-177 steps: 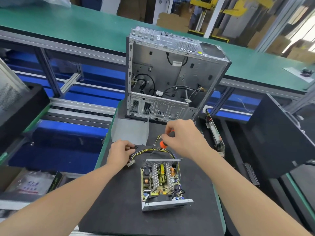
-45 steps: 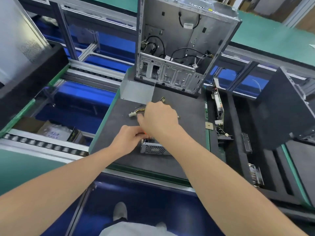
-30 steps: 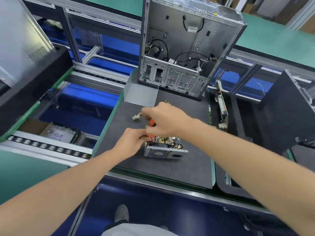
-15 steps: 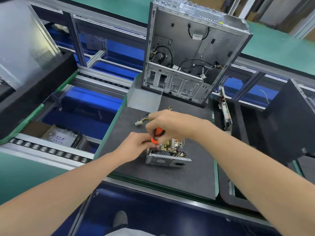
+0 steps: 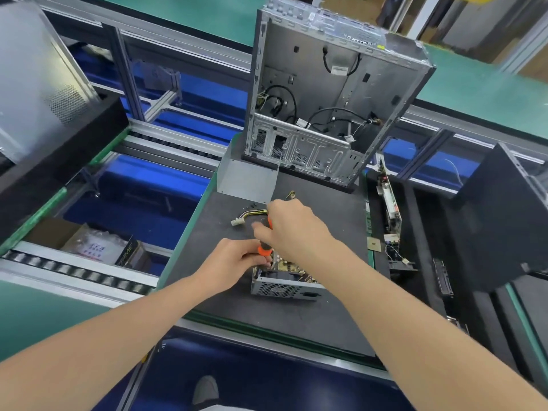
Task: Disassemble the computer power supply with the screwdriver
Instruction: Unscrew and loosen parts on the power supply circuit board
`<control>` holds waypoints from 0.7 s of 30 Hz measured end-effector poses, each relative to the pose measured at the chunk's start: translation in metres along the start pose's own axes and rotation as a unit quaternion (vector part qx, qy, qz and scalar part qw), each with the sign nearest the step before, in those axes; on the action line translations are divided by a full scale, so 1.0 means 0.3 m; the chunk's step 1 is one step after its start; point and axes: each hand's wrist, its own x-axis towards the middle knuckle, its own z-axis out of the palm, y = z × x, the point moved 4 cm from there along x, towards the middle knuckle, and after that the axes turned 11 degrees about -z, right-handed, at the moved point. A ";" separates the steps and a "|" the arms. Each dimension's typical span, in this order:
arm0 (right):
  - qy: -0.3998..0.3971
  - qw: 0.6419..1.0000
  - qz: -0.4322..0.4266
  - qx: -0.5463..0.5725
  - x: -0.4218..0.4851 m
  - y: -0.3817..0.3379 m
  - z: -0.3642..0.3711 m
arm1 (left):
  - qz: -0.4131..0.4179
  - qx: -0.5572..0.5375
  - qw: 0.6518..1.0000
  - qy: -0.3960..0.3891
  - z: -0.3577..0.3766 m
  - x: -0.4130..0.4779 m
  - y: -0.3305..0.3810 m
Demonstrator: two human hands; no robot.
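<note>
Already well under way. Shows the power supply (image 5: 284,287) on the near middle of the black mat (image 5: 296,321), lid off and circuit board bared; probably its cover, the grey metal sheet (image 5: 246,182), farther off by the computer case (image 5: 326,114). Grips the orange screwdriver (image 5: 264,250) in the right hand (image 5: 292,229), tip down at the unit's far left corner. Seems to pinch the tool's lower end with the left hand (image 5: 234,259), fingers curled, though too crowded to be sure. Leaves the board yet to unscrew and lift out.

Computer case (image 5: 332,93) blocks far side; mat (image 5: 335,221) right open
</note>
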 end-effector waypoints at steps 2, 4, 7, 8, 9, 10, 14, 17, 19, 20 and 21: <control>-0.052 0.995 -0.075 0.029 0.006 0.017 -0.010 | -0.007 -0.010 1.000 -0.016 -0.006 0.009 0.001; -0.111 0.974 -0.192 0.038 0.006 0.018 -0.029 | -0.016 -0.015 1.000 -0.021 -0.008 0.012 0.000; -0.173 0.919 -0.354 -0.011 0.007 0.021 -0.053 | -0.034 -0.008 0.999 -0.026 -0.003 0.009 -0.007; -0.176 0.908 -0.381 -0.025 0.007 0.021 -0.059 | -0.038 -0.004 0.999 -0.025 -0.001 0.009 -0.007; -0.170 0.902 -0.395 -0.032 0.004 0.022 -0.063 | -0.040 0.001 0.999 -0.022 0.001 0.009 -0.008; -0.157 0.902 -0.400 -0.032 -0.004 0.020 -0.067 | -0.040 0.005 0.999 -0.017 0.001 0.008 -0.006; -0.060 0.968 -0.227 -0.085 -0.026 0.012 -0.064 | -0.021 0.024 0.999 -0.002 0.008 0.008 -0.005; -0.013 0.997 -0.007 -0.073 -0.019 0.004 -0.031 | -0.036 0.025 0.999 0.003 0.015 0.010 -0.015; 0.008 0.999 0.035 -0.040 -0.011 -0.010 -0.008 | -0.039 0.024 0.999 -0.008 0.017 0.012 -0.015; 0.007 0.999 0.033 -0.029 -0.003 -0.007 0.000 | -0.034 0.023 0.999 -0.010 0.014 0.012 -0.014; -0.005 1.000 0.017 -0.018 0.004 -0.003 0.005 | -0.028 0.019 0.999 -0.009 0.009 0.011 -0.014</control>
